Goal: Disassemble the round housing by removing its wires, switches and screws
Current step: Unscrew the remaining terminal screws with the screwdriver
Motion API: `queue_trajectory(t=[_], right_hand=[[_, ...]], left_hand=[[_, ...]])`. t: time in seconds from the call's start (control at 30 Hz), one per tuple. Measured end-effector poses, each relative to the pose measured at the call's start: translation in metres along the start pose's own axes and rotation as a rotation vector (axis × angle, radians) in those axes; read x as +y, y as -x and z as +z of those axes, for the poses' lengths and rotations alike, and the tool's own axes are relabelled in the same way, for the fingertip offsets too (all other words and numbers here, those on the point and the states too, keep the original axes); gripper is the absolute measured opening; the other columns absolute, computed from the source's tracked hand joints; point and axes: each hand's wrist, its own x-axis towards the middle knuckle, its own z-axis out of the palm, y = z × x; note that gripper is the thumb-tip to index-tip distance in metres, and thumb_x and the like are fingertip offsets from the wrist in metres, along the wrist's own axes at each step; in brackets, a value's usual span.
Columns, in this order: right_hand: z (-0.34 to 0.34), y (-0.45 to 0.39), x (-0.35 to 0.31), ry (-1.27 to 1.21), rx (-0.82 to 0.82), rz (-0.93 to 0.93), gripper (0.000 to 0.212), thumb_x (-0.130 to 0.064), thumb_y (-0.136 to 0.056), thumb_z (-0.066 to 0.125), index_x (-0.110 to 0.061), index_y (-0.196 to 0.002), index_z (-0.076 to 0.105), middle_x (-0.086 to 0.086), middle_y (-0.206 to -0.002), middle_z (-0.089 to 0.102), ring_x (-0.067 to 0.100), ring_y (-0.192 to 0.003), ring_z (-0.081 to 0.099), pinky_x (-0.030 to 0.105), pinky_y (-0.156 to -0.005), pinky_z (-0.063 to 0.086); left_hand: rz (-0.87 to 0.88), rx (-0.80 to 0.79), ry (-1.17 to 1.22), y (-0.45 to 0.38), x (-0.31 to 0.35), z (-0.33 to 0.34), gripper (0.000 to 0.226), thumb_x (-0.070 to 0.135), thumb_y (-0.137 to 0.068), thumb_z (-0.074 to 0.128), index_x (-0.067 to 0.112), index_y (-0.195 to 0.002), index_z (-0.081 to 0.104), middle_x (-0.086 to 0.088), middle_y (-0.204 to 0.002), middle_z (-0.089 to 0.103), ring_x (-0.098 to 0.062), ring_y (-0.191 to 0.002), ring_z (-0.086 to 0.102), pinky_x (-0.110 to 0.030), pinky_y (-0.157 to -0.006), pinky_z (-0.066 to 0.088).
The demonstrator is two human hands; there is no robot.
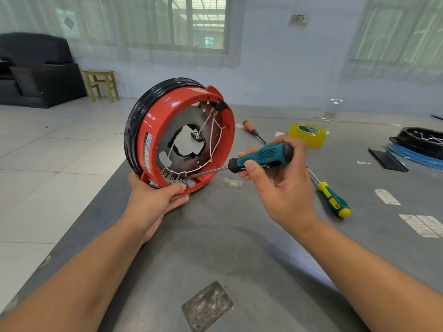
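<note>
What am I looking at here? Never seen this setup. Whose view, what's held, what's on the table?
There is one picture, from a camera worn on a person's head, looking down at their own two hands. No robot is involved. The left hand grips the bottom edge of a red round housing, stood on its edge on a grey table. The right hand holds a teal screwdriver, its tip at the wired switches near the lower rim. Also on the table are a yellow-green screwdriver, an orange-handled one and yellow tape.
</note>
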Motion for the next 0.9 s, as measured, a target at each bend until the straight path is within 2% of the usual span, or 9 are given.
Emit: queue_trajectory(t=[0.3, 0.47, 0.57, 0.67, 0.77, 0.9], right_hand=[[0.003, 0.009, 0.0, 0.01, -0.017, -0.034, 0.04, -0.047, -0.092, 0.071, -0.036, -0.116, 0.041, 0.009, -0.113, 0.07, 0.028, -0.104, 0.073, 0.042, -0.081, 0.063], [0.006, 0.014, 0.001, 0.039, -0.043, -0.076, 0.042, -0.025, -0.093, 0.073, -0.034, -0.118, 0.041, 0.004, -0.115, 0.072, 0.027, -0.111, 0.071, 0.041, -0.086, 0.062], [0.006, 0.015, 0.001, 0.031, -0.06, -0.089, 0.043, -0.021, -0.094, 0.074, -0.032, -0.118, 0.04, 0.001, -0.115, 0.072, 0.025, -0.111, 0.071, 0.042, -0.087, 0.062], [0.007, 0.012, -0.002, -0.011, -0.046, -0.07, 0.039, -0.033, -0.094, 0.073, -0.036, -0.117, 0.041, 0.004, -0.114, 0.072, 0.028, -0.107, 0.072, 0.045, -0.086, 0.062], [0.007, 0.005, -0.007, -0.083, -0.029, -0.01, 0.037, -0.051, -0.09, 0.072, -0.043, -0.112, 0.043, 0.012, -0.11, 0.071, 0.034, -0.092, 0.074, 0.052, -0.081, 0.061], [0.005, -0.002, -0.011, -0.07, -0.018, -0.015, 0.036, -0.055, -0.089, 0.071, -0.048, -0.111, 0.043, 0.01, -0.105, 0.071, 0.032, -0.08, 0.075, 0.051, -0.076, 0.063]], left_hand=[[-0.04, 0.027, 0.061, -0.001, 0.002, -0.001, 0.063, -0.015, -0.085, 0.077, 0.027, -0.111, 0.037, -0.024, -0.126, 0.065, -0.038, -0.09, 0.081, -0.042, -0.072, 0.067], [-0.061, 0.015, 0.112, -0.005, 0.002, -0.004, 0.072, -0.013, -0.088, 0.075, 0.018, -0.137, 0.033, -0.031, -0.126, 0.069, -0.043, -0.095, 0.079, -0.047, -0.077, 0.067], [-0.062, 0.024, 0.141, -0.006, 0.002, -0.005, 0.074, -0.014, -0.087, 0.075, 0.014, -0.141, 0.032, -0.032, -0.124, 0.069, -0.043, -0.095, 0.079, -0.046, -0.077, 0.067], [-0.072, 0.014, 0.146, -0.006, 0.002, -0.005, 0.074, -0.014, -0.087, 0.075, 0.017, -0.138, 0.033, -0.031, -0.124, 0.069, -0.043, -0.095, 0.079, -0.047, -0.077, 0.067], [-0.063, 0.004, 0.114, -0.004, 0.001, -0.004, 0.07, -0.015, -0.085, 0.077, 0.021, -0.13, 0.036, -0.026, -0.127, 0.067, -0.04, -0.094, 0.08, -0.046, -0.076, 0.067], [-0.045, -0.001, 0.059, -0.001, 0.0, -0.001, 0.065, -0.015, -0.083, 0.079, 0.025, -0.114, 0.038, -0.019, -0.127, 0.063, -0.035, -0.092, 0.081, -0.042, -0.074, 0.067]])
